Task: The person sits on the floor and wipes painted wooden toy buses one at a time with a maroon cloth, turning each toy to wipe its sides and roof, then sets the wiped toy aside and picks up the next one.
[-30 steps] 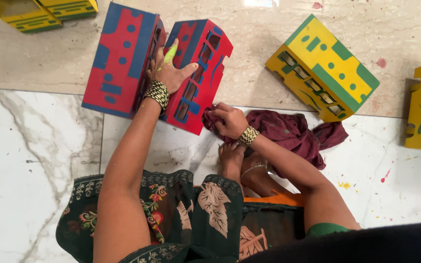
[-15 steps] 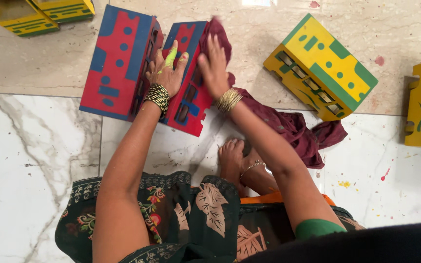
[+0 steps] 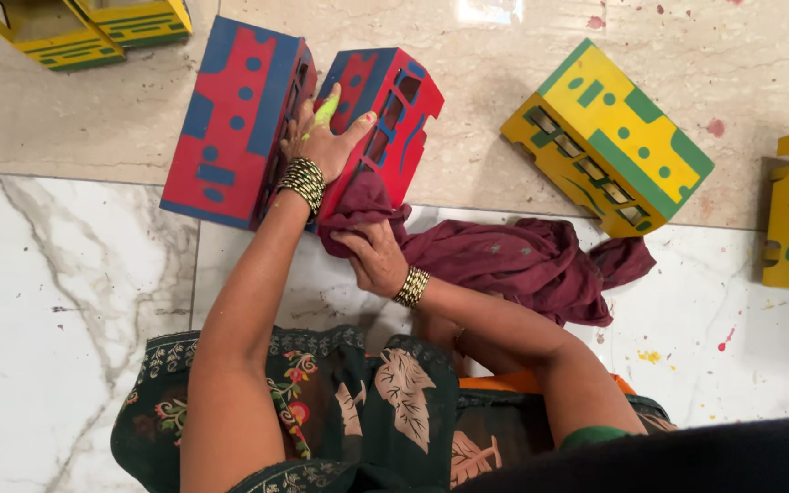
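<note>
Pressing maroon cloth against red box's lower edge; right hand

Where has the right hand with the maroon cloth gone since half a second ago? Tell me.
Yes, moved: the right hand with the maroon cloth slid down off the red-and-blue box, toward the person's lap.

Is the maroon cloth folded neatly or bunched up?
Bunched up: the maroon cloth lies crumpled in loose folds on the floor, one end gripped in the right hand.
</note>
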`<state>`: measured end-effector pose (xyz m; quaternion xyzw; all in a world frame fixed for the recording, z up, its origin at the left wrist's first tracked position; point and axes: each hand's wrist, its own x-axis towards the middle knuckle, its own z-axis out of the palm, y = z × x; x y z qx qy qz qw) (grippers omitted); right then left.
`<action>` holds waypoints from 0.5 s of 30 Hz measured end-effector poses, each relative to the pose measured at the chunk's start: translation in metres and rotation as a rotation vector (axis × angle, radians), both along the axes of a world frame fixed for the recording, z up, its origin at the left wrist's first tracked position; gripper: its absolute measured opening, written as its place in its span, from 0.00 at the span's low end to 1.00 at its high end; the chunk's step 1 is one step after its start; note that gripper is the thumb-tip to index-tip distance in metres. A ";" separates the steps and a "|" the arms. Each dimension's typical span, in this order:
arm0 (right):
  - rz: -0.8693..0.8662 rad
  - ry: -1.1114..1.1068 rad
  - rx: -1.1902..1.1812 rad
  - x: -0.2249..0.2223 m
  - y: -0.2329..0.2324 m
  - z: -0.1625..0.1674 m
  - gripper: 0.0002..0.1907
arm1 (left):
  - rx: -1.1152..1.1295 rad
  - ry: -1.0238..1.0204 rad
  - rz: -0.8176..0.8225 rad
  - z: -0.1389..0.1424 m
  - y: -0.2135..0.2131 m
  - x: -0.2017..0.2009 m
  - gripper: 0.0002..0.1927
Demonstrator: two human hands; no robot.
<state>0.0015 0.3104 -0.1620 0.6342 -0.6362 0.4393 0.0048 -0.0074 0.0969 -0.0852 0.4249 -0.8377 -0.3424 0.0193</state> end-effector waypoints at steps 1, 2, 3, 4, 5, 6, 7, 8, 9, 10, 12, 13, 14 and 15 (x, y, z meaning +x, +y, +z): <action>0.048 0.098 -0.039 -0.013 -0.004 -0.001 0.32 | 0.014 -0.007 0.002 -0.003 0.001 0.000 0.46; 0.093 0.194 -0.077 -0.024 -0.007 -0.001 0.32 | 0.007 -0.004 0.010 -0.006 0.002 0.001 0.42; 0.106 0.258 -0.089 -0.039 -0.013 0.001 0.31 | -0.005 0.003 0.020 -0.009 0.002 0.000 0.39; 0.121 0.325 -0.104 -0.057 -0.019 0.005 0.30 | -0.020 0.013 0.033 -0.010 0.001 -0.001 0.35; 0.137 0.388 -0.119 -0.071 -0.025 0.010 0.29 | -0.025 -0.002 0.030 -0.011 0.001 -0.002 0.34; 0.115 0.381 -0.124 -0.085 -0.032 0.016 0.26 | -0.029 -0.016 0.029 -0.011 0.002 -0.003 0.33; 0.093 0.375 -0.131 -0.098 -0.040 0.022 0.22 | -0.035 -0.030 0.027 -0.010 0.003 -0.004 0.32; -0.111 0.292 -0.110 -0.107 -0.049 0.028 0.23 | -0.037 -0.017 0.025 -0.008 0.004 -0.005 0.33; -0.313 0.207 -0.088 -0.117 -0.057 0.033 0.23 | -0.035 -0.005 0.022 -0.008 0.006 -0.005 0.34; -0.406 0.138 -0.019 -0.133 -0.065 0.040 0.21 | -0.032 0.005 0.019 -0.006 0.009 -0.004 0.35; -0.477 -0.014 0.051 -0.163 -0.077 0.051 0.18 | -0.045 0.019 -0.008 -0.001 0.013 -0.002 0.43; -0.457 -0.093 0.054 -0.172 -0.080 0.055 0.17 | -0.052 0.027 -0.024 0.002 0.016 -0.002 0.47; -0.438 -0.172 0.056 -0.176 -0.080 0.058 0.16 | -0.057 0.007 -0.036 0.006 0.017 -0.001 0.50; -0.437 -0.170 0.047 -0.176 -0.078 0.057 0.15 | -0.064 -0.011 -0.048 0.008 0.017 -0.001 0.52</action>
